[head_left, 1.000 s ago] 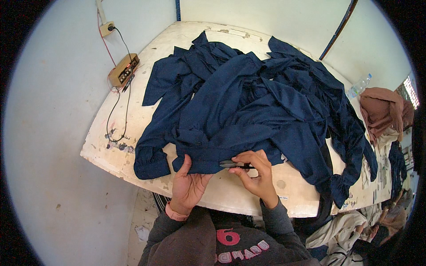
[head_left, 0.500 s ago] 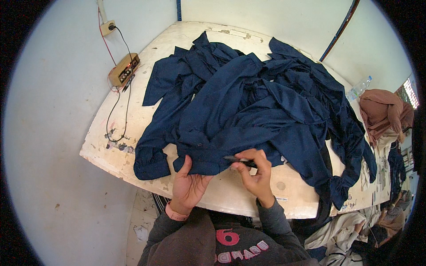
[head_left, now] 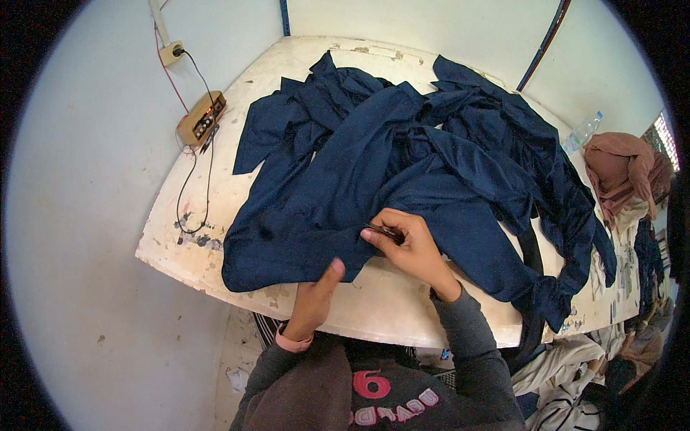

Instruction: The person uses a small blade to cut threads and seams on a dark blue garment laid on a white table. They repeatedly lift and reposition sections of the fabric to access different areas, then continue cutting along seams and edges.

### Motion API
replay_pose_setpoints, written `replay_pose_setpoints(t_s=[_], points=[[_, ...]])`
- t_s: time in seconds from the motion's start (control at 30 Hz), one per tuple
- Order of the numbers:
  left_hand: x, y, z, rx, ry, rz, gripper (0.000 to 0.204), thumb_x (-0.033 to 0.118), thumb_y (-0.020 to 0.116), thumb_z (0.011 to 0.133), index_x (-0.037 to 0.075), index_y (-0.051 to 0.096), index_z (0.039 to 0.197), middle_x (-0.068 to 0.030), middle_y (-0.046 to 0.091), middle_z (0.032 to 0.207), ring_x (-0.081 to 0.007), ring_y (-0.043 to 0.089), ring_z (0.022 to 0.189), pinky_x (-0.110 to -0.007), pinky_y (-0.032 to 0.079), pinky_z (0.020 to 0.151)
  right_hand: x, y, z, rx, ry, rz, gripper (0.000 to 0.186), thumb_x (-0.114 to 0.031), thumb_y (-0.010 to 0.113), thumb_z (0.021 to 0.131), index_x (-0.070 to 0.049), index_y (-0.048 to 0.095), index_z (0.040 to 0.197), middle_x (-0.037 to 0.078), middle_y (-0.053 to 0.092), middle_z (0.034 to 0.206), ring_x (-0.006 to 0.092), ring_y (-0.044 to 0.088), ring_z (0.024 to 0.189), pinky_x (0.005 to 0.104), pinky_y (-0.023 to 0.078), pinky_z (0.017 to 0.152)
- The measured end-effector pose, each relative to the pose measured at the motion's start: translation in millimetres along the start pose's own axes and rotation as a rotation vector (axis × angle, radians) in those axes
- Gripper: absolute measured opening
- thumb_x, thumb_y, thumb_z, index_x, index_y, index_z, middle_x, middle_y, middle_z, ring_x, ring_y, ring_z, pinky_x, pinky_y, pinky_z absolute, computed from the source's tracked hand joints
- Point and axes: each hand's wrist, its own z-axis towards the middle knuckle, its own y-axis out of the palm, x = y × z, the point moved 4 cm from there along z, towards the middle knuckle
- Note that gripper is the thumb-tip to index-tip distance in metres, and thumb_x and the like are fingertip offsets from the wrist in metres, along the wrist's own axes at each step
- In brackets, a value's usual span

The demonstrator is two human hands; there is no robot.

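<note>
Navy blue garments (head_left: pixel 316 187) lie in a loose, crumpled heap, their near edge close to the table's front. At that near edge, my left hand (head_left: pixel 313 305) grips the cloth, thumb on top and fingers hidden under it. My right hand (head_left: pixel 411 248) is closed round small dark thread snips (head_left: pixel 388 231), which are mostly covered by the fingers. Their tip points left, just over the cloth and to the right of my left thumb.
The worn white table (head_left: pixel 180 266) has peeling patches. By the left wall sits a brown box with switches (head_left: pixel 201 118), its cable (head_left: pixel 190 223) looping over the tabletop. A clear plastic bottle (head_left: pixel 583 131) stands at the far right, near a person in a brown head covering (head_left: pixel 625 169).
The cloth's near edge now lies flatter and covers the gap at left. My left hand has turned thumb-up and slipped lower; my right hand has moved slightly up, with the snips.
</note>
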Motion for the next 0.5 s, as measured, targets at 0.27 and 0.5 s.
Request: replay_pose_setpoints(t_s=[0.27,0.5], points=[[9.0,13.8,4.9,0.109,-0.218,-0.561,0.050,0.041,0.049,0.107,0.005,0.050,0.142,-0.0108,0.061,0.140,-0.0220,0.061,0.127,-0.037,0.051,0.110,-45.1,-2.6,-39.1,0.241,-0.182,-0.294,0.030,-0.017,0.078,0.083,-0.009,0.068,0.109,0.007,0.069,0.097,0.0274,0.061,0.076,0.0376,0.041,0.067],[6.7,14.9,1.4,0.088,-0.175,-0.587,0.051,0.040,0.046,0.108,0.002,0.045,0.143,-0.0116,0.059,0.141,-0.0198,0.059,0.129,-0.036,0.048,0.113,-52.7,3.5,-62.2,0.248,-0.149,-0.366,0.024,-0.011,0.080,0.081,-0.006,0.070,0.103,0.005,0.071,0.091,0.0212,0.055,0.068,0.0341,0.034,0.066]])
